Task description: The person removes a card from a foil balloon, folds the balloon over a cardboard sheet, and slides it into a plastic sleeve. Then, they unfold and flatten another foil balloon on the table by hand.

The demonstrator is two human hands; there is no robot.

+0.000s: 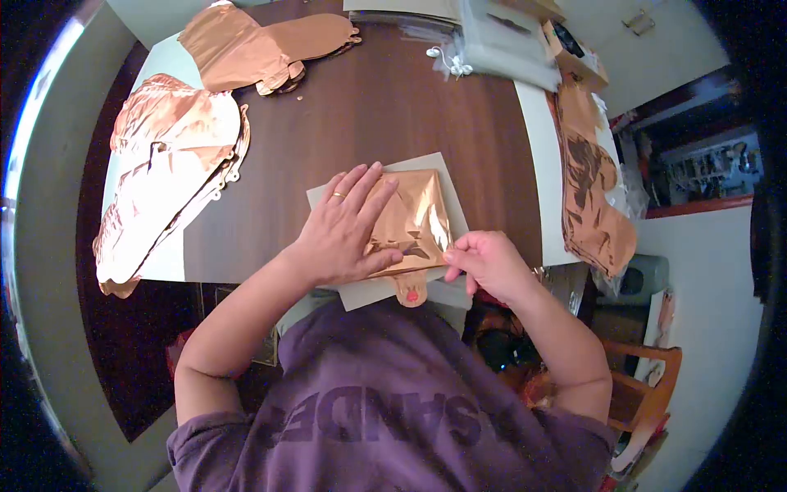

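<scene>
A folded rose-gold foil balloon (pixel 422 201) lies on a pale square card (pixel 361 297) at the table's front edge, close to my body. My left hand (pixel 344 221) rests flat over the left part of the foil, fingers stretched out, a ring on one of them. At the lower right corner of the foil, my right hand (pixel 488 261) pinches the edge between thumb and fingers. A foil tab (pixel 411 291) with a red mark sticks out from under the folded near edge, over the card.
Flat foil balloons are stacked at the left (pixel 176 156), far left (pixel 262 49) and right (pixel 586 164) of the brown table (pixel 328 123). Clear plastic bags (pixel 508 45) lie at the back right, near a white cord (pixel 451 64). A wooden chair (pixel 656 361) stands at right.
</scene>
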